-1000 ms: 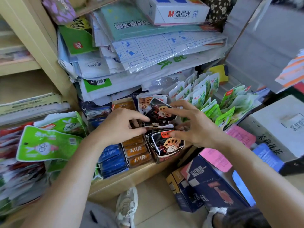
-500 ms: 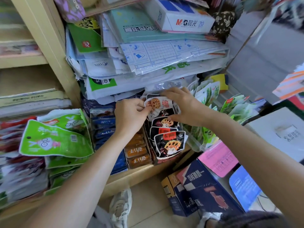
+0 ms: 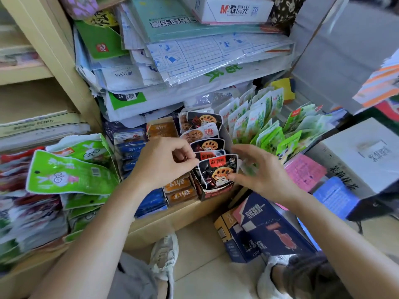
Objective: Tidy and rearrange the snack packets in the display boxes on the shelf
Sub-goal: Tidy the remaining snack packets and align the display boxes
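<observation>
Head view, starting at the left: green rabbit packets (image 3: 69, 171) lie heaped on the shelf (image 3: 164, 221). Just beside them stand a row of blue packets (image 3: 131, 145) and a box of orange packets (image 3: 179, 187), whose middle is hidden by the left hand. A sagging stack of paper packs (image 3: 194, 61) overhangs the back of all the boxes.

The left hand (image 3: 164, 162) reaches in over the orange packets with its fingers curled. Its thumb and forefinger pinch the left edge of the front packet (image 3: 218, 169). That packet stands upright at the head of the black lotus-root packets (image 3: 207, 145), which are filed one behind another in their display box (image 3: 216, 192) at the shelf's front edge.

The right hand (image 3: 265, 171) holds the same front packet from the other side, thumb on its face and curved fingers at its upper right corner. The packet therefore sits between the two hands.

Green-and-white packets (image 3: 254, 119) fan out just right of the display box. Farther right are pink sheets (image 3: 302, 169) and a white carton (image 3: 362, 156). A navy box (image 3: 274, 229) sits on the floor below.
</observation>
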The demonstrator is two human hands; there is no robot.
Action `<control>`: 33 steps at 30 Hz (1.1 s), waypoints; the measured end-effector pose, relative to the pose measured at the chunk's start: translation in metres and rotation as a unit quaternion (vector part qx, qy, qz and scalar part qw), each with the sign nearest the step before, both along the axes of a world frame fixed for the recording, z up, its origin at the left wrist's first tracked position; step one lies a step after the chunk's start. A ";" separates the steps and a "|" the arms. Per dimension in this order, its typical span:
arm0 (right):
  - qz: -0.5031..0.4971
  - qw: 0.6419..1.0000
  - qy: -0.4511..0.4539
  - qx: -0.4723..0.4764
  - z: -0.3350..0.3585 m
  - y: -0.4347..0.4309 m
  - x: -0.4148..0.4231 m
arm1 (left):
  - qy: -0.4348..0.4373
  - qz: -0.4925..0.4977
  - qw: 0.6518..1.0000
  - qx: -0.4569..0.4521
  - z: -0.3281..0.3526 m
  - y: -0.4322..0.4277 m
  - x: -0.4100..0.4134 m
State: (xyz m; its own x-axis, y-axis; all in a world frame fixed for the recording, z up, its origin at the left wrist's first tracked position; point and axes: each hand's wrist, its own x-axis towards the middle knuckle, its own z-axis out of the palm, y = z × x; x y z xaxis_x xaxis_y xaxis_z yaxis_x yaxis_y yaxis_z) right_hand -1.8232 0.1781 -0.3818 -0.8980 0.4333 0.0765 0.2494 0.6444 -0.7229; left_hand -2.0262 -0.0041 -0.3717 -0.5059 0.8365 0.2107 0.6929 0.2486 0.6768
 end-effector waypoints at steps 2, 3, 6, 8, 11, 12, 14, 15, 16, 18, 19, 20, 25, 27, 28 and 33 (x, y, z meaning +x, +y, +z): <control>-0.022 0.999 -0.032 0.002 -0.015 -0.001 -0.001 | 0.065 -0.022 0.993 -0.101 -0.005 -0.005 0.000; -0.032 0.999 -0.033 0.005 -0.019 -0.001 -0.002 | 0.088 -0.031 0.988 -0.121 -0.008 -0.005 0.000; -0.024 0.998 0.010 -0.057 -0.019 0.000 0.000 | 0.118 -0.050 0.986 -0.107 -0.008 0.001 0.004; -0.020 0.990 0.038 -0.132 -0.015 0.002 0.006 | 0.116 -0.022 0.987 -0.110 -0.008 0.006 0.005; -0.023 0.980 0.067 -0.186 -0.015 0.008 0.011 | 0.058 0.031 0.995 -0.069 -0.010 0.013 0.008; -0.022 0.979 0.074 -0.191 -0.014 0.009 0.011 | 0.029 0.037 0.998 -0.040 -0.010 0.017 0.009; -0.013 0.977 0.080 -0.196 -0.011 0.010 0.011 | -0.020 0.053 0.998 0.024 -0.007 0.023 0.012; -0.012 0.977 0.082 -0.195 -0.009 0.010 0.011 | -0.038 0.066 0.996 0.051 -0.006 0.026 0.013; -0.014 0.979 0.082 -0.189 -0.006 0.009 0.010 | -0.064 0.084 0.991 0.078 -0.005 0.028 0.014; -0.029 0.983 0.075 -0.166 -0.004 0.010 0.006 | -0.142 0.119 0.976 0.119 -0.003 0.032 0.013; -0.043 0.988 0.067 -0.132 -0.006 0.010 0.001 | -0.164 0.132 0.970 0.125 -0.002 0.033 0.011; -0.062 0.993 0.061 -0.083 -0.010 0.010 -0.005 | -0.164 0.142 0.968 0.124 -0.003 0.033 0.010; -0.110 0.981 0.123 0.098 -0.029 -0.001 -0.035 | -0.143 0.180 0.966 0.120 -0.005 0.033 0.005; -0.101 0.977 0.122 0.145 -0.033 -0.003 -0.037 | -0.131 0.175 0.971 0.095 -0.006 0.031 0.001; -0.094 0.976 0.115 0.159 -0.033 -0.004 -0.037 | -0.122 0.164 0.976 0.082 -0.006 0.029 -0.001; -0.075 0.979 0.115 0.153 -0.034 -0.004 -0.028 | -0.087 0.077 0.992 0.045 -0.002 0.024 0.008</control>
